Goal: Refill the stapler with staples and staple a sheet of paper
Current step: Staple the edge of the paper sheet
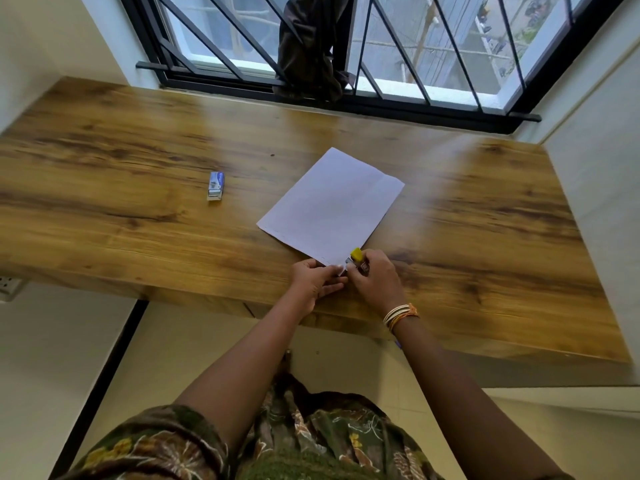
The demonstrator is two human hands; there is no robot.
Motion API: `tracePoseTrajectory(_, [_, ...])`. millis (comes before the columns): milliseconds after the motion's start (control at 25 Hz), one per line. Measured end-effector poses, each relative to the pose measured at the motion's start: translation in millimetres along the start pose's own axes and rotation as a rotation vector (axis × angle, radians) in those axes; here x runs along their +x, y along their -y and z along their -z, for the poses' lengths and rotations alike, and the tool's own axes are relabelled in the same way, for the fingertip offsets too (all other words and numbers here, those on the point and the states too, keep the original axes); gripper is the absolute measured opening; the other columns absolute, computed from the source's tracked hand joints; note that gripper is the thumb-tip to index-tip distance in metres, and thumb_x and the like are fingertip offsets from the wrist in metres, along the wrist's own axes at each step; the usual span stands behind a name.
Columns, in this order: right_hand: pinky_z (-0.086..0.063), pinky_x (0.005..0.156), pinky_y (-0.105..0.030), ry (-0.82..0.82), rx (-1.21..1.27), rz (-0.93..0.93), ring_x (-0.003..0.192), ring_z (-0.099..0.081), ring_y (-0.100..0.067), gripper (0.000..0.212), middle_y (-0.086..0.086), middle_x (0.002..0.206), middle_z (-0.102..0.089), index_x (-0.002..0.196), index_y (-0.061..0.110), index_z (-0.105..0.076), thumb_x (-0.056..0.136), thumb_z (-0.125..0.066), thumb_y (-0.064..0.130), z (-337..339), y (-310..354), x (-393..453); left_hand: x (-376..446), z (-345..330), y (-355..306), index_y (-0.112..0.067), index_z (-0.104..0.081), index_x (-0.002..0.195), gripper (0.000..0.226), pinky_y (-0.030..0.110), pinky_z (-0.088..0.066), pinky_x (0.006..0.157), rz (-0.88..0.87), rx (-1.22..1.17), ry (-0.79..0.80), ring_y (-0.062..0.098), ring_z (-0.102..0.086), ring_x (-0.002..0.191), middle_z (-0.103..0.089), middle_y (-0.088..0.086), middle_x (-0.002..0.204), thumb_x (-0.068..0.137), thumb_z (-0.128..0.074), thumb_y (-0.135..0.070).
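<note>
Patterned cloth of my own clothing filled the bottom of the view, and both my forearms reached out from it to the near edge of the desk (138, 174); my right hand (375, 284), thread bands at the wrist, was curled round the small stapler (358, 263), whose yellow end poked out above my knuckles, and it sat right at the nearest corner of the sheet of paper (332, 206); my left hand (313, 277) pinched that same corner between thumb and fingers, steadying it just beside the stapler; the rest of the sheet lay flat on the wood, angled away towards the barred window (346, 46). I judged the stapling itself to be the step in hand, and to do it well I needed the corner pushed fully into the stapler's mouth, my left fingertips kept clear of it, and one firm, square squeeze so the staple would go through cleanly; whether a staple had gone in yet I could not tell. Well off to the left lay the blue staple box (215, 186); its printed label was too small for me to read.
</note>
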State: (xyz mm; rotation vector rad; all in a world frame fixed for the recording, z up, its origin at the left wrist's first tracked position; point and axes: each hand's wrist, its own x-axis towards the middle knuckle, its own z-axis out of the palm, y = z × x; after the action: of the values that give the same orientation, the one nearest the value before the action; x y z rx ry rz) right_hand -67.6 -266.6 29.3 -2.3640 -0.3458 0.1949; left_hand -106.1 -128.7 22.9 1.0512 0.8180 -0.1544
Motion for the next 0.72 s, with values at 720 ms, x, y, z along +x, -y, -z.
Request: tracePoseTrajectory(720, [-0.051, 0.047, -0.024, 0.354, 0.573, -0.529, 0.060, -0.063, -0.013, 0.057, -0.007, 0.084, -0.067, 0.108, 0.010, -0.053, 0.081, -0.062, 0.059, 9.0, 4.7, 22.1, 1.9, -0.6, -3.1, 0.000, -0.057, 0.090, 0.016, 0.030, -0.062, 0.060, 0.057, -0.045, -0.005, 0.025, -0.073, 0.071, -0.071, 0.022, 0.093, 0.081, -0.070, 0.001])
